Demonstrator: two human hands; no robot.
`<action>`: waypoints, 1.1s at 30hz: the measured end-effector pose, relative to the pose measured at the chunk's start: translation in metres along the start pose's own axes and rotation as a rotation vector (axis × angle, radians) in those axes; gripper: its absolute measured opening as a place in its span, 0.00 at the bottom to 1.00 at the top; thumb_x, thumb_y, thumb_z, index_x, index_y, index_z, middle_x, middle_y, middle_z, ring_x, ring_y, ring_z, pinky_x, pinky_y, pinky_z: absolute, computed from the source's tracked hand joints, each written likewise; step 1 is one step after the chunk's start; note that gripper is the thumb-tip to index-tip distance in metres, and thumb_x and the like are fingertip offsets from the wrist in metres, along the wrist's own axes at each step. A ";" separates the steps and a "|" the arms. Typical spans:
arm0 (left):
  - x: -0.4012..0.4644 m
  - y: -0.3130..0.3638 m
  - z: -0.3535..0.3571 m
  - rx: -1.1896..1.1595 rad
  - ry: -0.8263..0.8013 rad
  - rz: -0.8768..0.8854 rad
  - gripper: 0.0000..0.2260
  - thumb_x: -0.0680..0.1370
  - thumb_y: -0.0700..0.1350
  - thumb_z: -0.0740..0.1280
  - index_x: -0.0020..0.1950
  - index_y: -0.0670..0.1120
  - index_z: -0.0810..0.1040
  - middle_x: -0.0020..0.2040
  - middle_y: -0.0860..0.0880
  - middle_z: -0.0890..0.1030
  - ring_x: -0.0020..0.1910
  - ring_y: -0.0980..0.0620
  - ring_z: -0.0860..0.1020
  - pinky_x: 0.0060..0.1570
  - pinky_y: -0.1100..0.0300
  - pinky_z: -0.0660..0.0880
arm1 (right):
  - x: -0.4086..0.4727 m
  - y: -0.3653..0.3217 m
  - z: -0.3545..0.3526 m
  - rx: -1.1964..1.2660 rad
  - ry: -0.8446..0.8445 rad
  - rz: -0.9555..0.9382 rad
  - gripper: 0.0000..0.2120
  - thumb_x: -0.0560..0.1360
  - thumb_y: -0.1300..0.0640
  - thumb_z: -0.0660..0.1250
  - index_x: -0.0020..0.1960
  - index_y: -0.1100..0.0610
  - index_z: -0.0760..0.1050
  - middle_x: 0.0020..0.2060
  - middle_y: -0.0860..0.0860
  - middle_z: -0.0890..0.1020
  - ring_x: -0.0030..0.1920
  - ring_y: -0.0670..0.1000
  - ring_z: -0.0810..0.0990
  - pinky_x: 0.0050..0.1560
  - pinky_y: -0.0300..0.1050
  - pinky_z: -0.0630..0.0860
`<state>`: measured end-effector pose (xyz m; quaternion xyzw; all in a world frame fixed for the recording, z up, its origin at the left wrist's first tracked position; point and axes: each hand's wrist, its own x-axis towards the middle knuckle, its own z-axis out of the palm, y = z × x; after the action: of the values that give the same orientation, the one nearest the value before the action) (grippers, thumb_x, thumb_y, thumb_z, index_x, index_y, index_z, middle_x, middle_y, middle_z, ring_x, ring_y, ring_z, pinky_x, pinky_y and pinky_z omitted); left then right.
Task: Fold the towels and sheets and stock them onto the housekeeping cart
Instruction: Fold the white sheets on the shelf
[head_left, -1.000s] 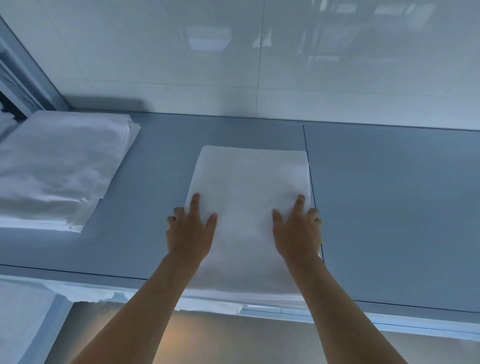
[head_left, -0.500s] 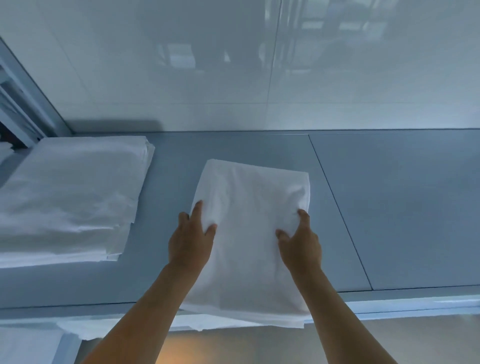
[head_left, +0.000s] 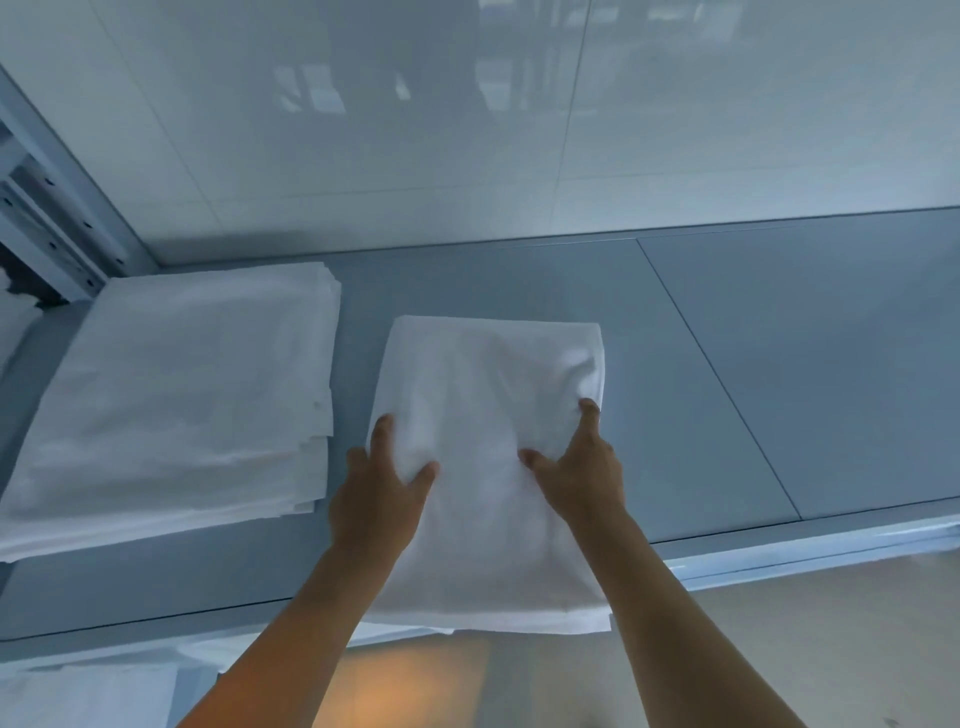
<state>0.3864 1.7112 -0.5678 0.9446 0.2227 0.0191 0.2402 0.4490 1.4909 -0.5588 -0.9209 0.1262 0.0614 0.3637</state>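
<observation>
Where both hands (head_left: 475, 483) grip, towel (head_left: 493, 395) lies

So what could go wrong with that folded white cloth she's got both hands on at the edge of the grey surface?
The folded cloth hangs past the near edge of the grey surface, so it might slide off if released. The left hand and right hand bunch the fabric, which may leave wrinkles or loosen the fold. If it is moved left, it could nudge the stack of folded linens beside it.
</observation>
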 end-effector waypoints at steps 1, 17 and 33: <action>0.001 -0.002 -0.001 -0.036 0.010 0.014 0.33 0.78 0.65 0.67 0.79 0.58 0.57 0.62 0.43 0.75 0.54 0.39 0.81 0.49 0.49 0.78 | -0.001 0.002 0.000 0.042 0.008 0.007 0.43 0.71 0.46 0.76 0.77 0.47 0.54 0.57 0.58 0.82 0.57 0.64 0.81 0.57 0.52 0.75; 0.054 -0.032 -0.118 -0.161 0.268 0.130 0.35 0.77 0.60 0.71 0.80 0.58 0.60 0.65 0.49 0.75 0.58 0.43 0.80 0.53 0.50 0.78 | -0.015 -0.124 0.012 0.270 0.149 -0.204 0.36 0.73 0.52 0.76 0.73 0.37 0.58 0.48 0.48 0.79 0.46 0.57 0.81 0.47 0.48 0.77; 0.163 -0.228 -0.257 -0.004 0.291 -0.059 0.34 0.79 0.63 0.67 0.81 0.56 0.60 0.72 0.40 0.72 0.67 0.38 0.75 0.60 0.43 0.75 | -0.023 -0.336 0.171 0.180 -0.096 -0.347 0.41 0.74 0.48 0.73 0.79 0.44 0.53 0.65 0.59 0.77 0.62 0.64 0.78 0.61 0.55 0.76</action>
<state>0.4024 2.0749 -0.4580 0.9245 0.2827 0.1492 0.2077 0.5161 1.8491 -0.4585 -0.8885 -0.0469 0.0303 0.4554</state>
